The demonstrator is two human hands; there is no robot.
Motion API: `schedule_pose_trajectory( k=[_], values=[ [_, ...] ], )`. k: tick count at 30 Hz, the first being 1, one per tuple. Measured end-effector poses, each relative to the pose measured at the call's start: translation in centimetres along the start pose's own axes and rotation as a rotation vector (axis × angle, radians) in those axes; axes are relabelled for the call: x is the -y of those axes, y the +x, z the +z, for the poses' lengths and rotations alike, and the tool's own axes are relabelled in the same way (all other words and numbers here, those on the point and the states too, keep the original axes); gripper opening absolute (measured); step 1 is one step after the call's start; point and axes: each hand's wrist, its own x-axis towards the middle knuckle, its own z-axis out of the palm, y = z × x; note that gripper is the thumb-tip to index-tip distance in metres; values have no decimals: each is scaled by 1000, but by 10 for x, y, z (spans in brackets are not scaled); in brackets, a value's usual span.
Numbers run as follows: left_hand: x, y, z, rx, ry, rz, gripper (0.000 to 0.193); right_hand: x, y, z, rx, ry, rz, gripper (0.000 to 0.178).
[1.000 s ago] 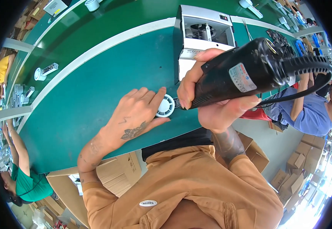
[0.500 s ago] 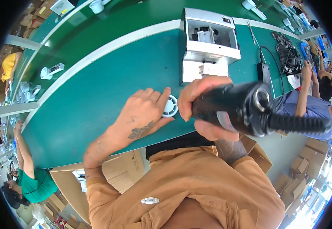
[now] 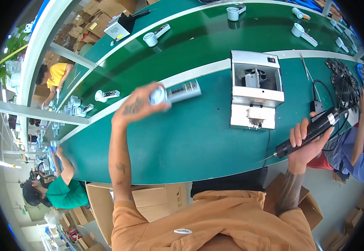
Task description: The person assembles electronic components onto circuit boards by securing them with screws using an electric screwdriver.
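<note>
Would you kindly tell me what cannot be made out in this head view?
All in the head view:
- Fine detail of the white device in the left hand: motion blur.
- Tip shape of the bit on the black screwdriver: too small.
- Part of the screwdriver's grip: covered by the right hand.
- Contents of the carton: largely hidden by its flaps and the left arm.
- The rest of the co-worker in blue: cut off by the dark rim.

bright overall | left hand (image 3: pixel 136 105) motion-blurred | fisheye-bent edges | black corners
</note>
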Motion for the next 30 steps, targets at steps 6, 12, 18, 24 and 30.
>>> schedule_pose_trajectory(
  k=[6,12,18,24,30],
  values=[
    [95,102,-12,-104,181,-154,59,-28,15,-38,-243,-5,187,60],
    [99,178,-47,-267,16,-331,55,-30,17,-31,-255,12,149,62],
    [222,247,-21,-735,537,-105,42,-28,14,-29,-289,14,201,65],
    [235,268,-14,-558,406,-35,41,-22,0,-36,-312,35,178,65],
    [237,217,-37,-1010,211,92,34,-23,11,-31,-265,98,240,66]
  ],
)
